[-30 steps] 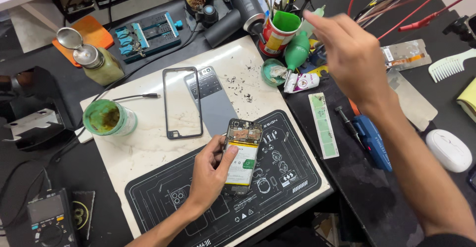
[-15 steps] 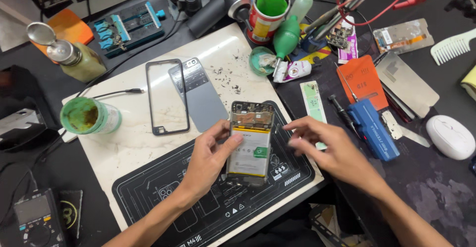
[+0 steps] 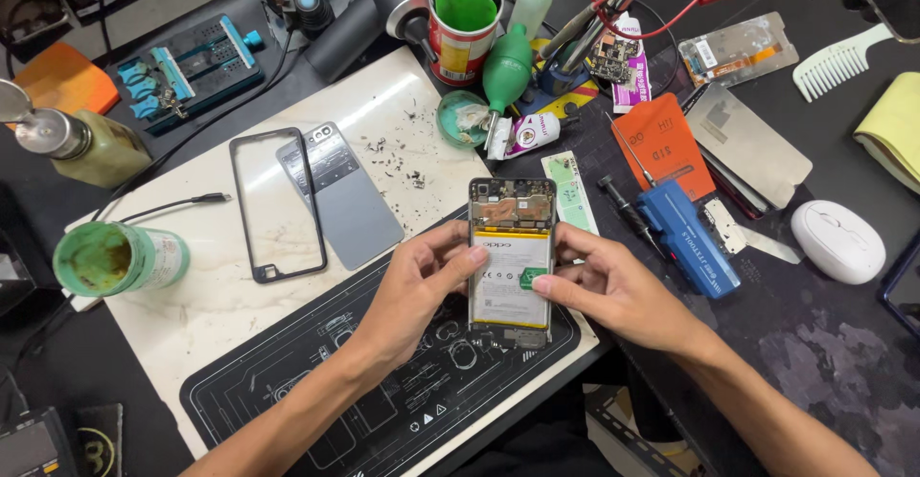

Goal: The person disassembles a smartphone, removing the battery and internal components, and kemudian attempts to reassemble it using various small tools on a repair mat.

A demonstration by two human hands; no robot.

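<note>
An opened phone (image 3: 511, 261) with its back removed, white battery and circuit board showing, is held just above the black repair mat (image 3: 316, 400). My left hand (image 3: 417, 290) grips its left edge, thumb on the battery. My right hand (image 3: 613, 290) holds the right edge, with the thumb pressing a small green piece (image 3: 533, 280) on the battery. A grey back cover (image 3: 340, 194) and a black phone frame (image 3: 276, 204) lie on the white board to the left.
A green-stained jar (image 3: 115, 259) and a bottle (image 3: 72, 144) stand at left. A red cup of tools (image 3: 462, 41), a green blower (image 3: 506, 70), a blue box (image 3: 688, 238), an orange card (image 3: 663, 142), a white mouse (image 3: 839, 240) and a comb (image 3: 839, 60) crowd the back and right.
My right hand came back from the tools at the far side and now rests on the phone's right edge. The phone has been straightened upright between both hands.
</note>
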